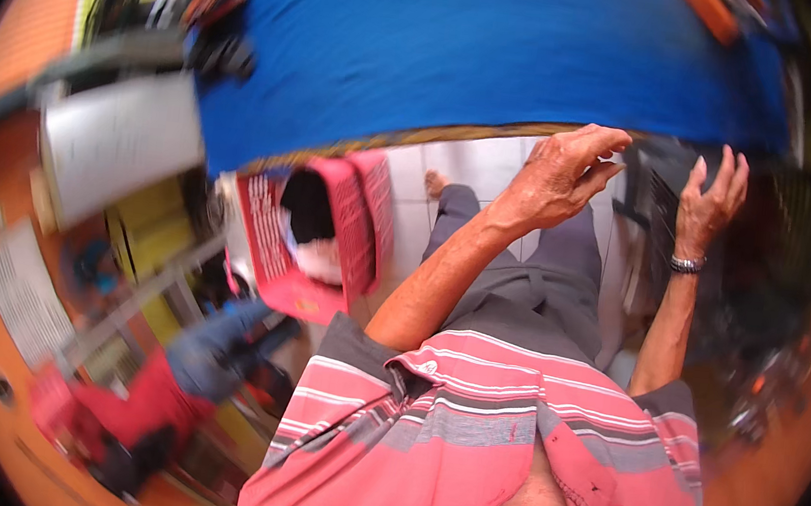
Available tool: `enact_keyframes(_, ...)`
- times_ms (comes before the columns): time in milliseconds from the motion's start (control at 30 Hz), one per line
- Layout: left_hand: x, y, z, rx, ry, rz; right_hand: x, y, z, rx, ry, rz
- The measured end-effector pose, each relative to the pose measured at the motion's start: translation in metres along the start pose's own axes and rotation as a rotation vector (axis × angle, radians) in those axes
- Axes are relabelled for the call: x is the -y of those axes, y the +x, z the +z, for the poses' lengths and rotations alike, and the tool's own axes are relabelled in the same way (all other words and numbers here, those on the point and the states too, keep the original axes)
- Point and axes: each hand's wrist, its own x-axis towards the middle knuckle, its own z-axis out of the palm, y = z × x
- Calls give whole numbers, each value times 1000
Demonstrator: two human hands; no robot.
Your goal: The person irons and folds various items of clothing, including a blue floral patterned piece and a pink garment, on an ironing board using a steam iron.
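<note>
My left hand is raised near the front edge of a table covered with a blue cloth. Its fingers are loosely bent and apart, with nothing between them. Further right, my right hand hovers by the table's right end, fingers spread and holding nothing. A metal-looking band circles that wrist. Whether either hand touches the cloth's edge, I cannot tell. An orange object, blurred and cut off by the dark rim, lies on the far right of the cloth.
Left of my legs stands a pink plastic basket holding black and white cloth-like items. Dark, blurred items and a slatted container are at the right. A person in red is at the lower left, near a white box-like surface.
</note>
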Motion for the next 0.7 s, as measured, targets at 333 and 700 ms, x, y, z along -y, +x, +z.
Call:
enact_keyframes(333, 152, -342, -206, -1361, -67, -505, 369, -38, 72, 253, 280, -722)
enact_keyframes(700, 423, -635, -128, -1739, 114, -1169, 436, -69, 105, 388, 309, -790)
